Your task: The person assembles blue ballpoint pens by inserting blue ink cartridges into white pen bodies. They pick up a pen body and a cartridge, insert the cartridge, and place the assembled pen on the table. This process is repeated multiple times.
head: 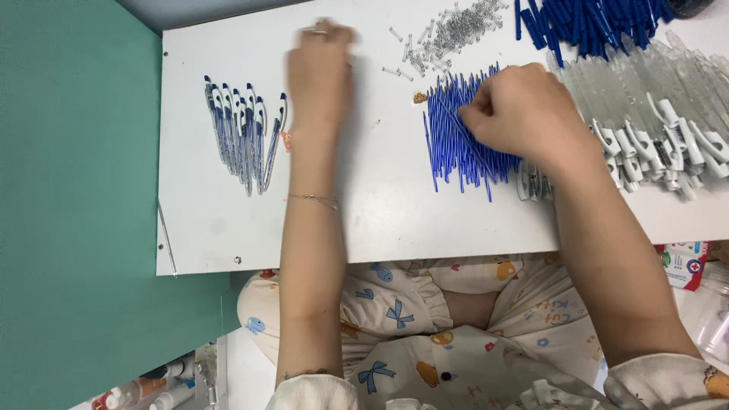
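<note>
My right hand [524, 110] rests on a fan of thin blue pen refills [456, 140] on the white table [380, 212], its fingertips pinched at the pile's top. My left hand [319, 72] is blurred, fingers curled, hovering left of a heap of small metal springs [448, 34]; whether it holds anything I cannot tell. A row of assembled blue-and-white pens [243, 133] lies to its left.
Clear pen barrels with white clips [661, 114] are stacked at the right. Dark blue pen parts [585, 23] pile at the top right. A green floor [76, 228] lies left of the table. A small box [687, 262] sits below the table's right edge.
</note>
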